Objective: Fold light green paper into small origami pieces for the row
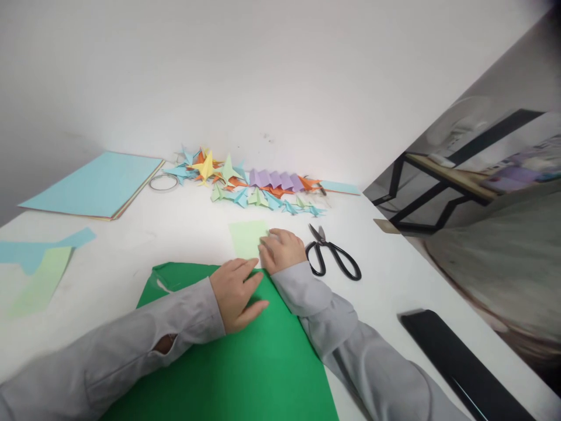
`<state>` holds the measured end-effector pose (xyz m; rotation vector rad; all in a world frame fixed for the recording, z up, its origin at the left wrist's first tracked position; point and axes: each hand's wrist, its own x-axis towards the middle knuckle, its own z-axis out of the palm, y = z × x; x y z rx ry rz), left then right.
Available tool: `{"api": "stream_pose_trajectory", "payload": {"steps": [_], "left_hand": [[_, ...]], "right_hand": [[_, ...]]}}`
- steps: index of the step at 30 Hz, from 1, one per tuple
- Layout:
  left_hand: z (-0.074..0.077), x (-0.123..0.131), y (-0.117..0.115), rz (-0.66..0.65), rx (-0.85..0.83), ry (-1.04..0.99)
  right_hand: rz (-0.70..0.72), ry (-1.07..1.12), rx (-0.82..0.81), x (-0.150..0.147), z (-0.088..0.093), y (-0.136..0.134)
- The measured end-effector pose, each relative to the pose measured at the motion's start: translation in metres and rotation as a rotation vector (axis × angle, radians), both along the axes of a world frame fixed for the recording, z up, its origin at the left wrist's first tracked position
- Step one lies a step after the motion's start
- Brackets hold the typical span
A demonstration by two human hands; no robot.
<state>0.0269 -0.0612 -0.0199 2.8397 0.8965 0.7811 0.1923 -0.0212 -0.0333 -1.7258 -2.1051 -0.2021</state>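
A large green sheet [236, 374] lies on the white table right in front of me. Over its upper part is my left hand [239, 292], palm down with the fingers spread. A small pale green paper square [245, 237] lies just past the sheet's far edge. My right hand [283, 251] rests at the square's right side, its fingers partly bent and apart at the paper's edge. Black-handled scissors [331, 254] lie to the right of that hand with the blades pointing away.
Folded paper cranes and stars [210, 169] line the wall, beside a purple pleated strip [276, 179]. A stack of coloured paper [96, 187] and a tape roll [163, 182] sit back left. Paper scraps [44, 280] lie left; a black flat object [460, 362] lies right.
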Motion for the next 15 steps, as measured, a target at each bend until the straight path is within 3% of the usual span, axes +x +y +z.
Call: {"api": "stream_pose_trajectory", "payload": {"steps": [6,15], "left_hand": [[-0.004,0.003,-0.001,0.037,0.002,-0.011],[-0.004,-0.001,0.004,0.189,0.036,0.029]], "right_hand": [[0.273,0.0,-0.032,0.004,-0.006,-0.002],[0.328,-0.035,-0.008,-0.004,-0.003,-0.015]]}}
